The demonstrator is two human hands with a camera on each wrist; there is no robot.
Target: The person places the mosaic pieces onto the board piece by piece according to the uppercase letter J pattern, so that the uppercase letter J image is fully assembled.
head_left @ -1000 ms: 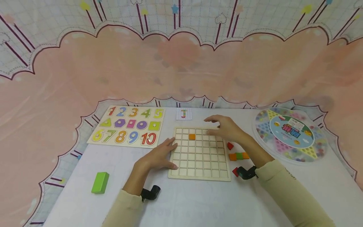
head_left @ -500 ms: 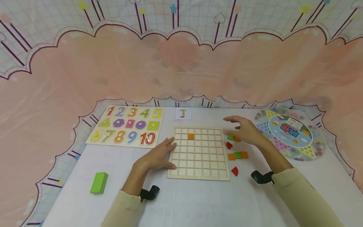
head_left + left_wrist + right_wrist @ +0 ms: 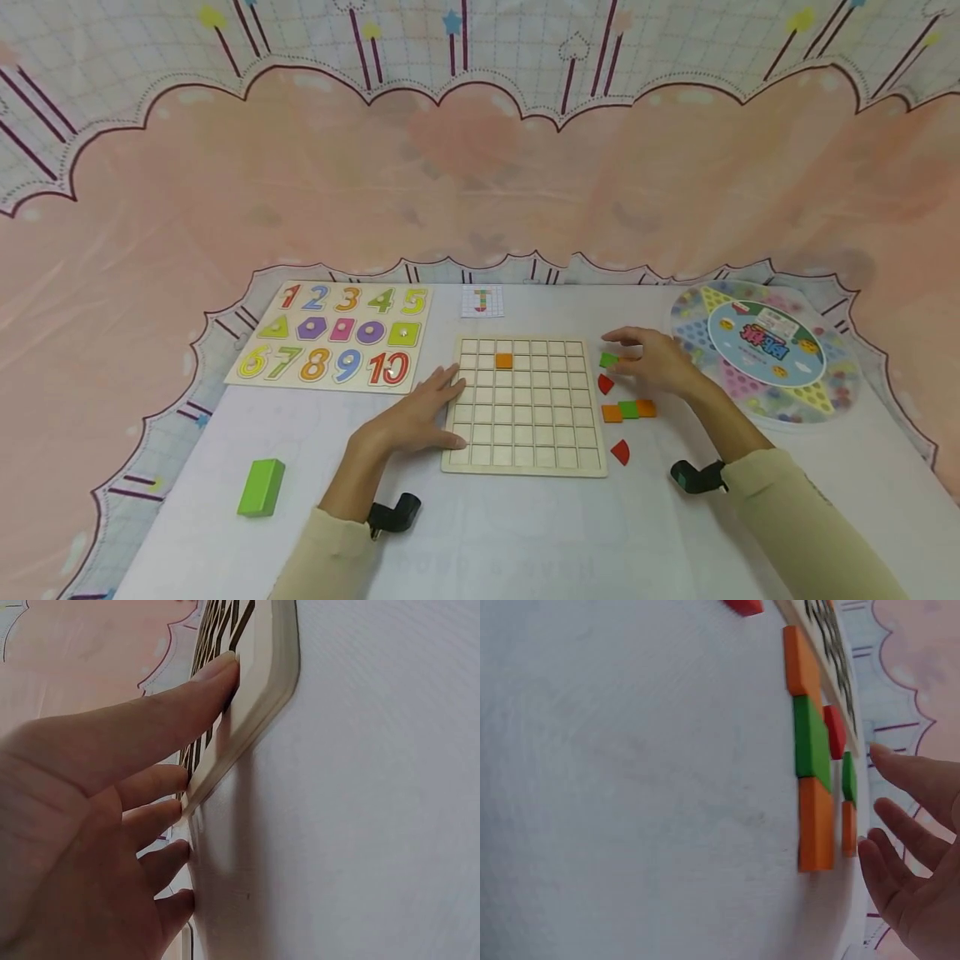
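Observation:
A wooden grid board lies mid-table, with one orange square tile in a cell near its top. My left hand rests at the board's left edge, its thumb on the rim and its fingers spread along the side. Right of the board, my right hand hovers beside a green tile, thumb and fingers apart and holding nothing. In the right wrist view an orange tile adjoins that green one; the hand covers it in the head view.
Below the right hand lie a red quarter-round piece, an orange-green-orange row of tiles and another red piece. A number puzzle board, a pattern card, a green block and a round game box surround the board.
My right hand has moved right from above the board's upper right corner, then dropped slightly toward the green and orange tiles. The left hand has stayed at the board's edge.

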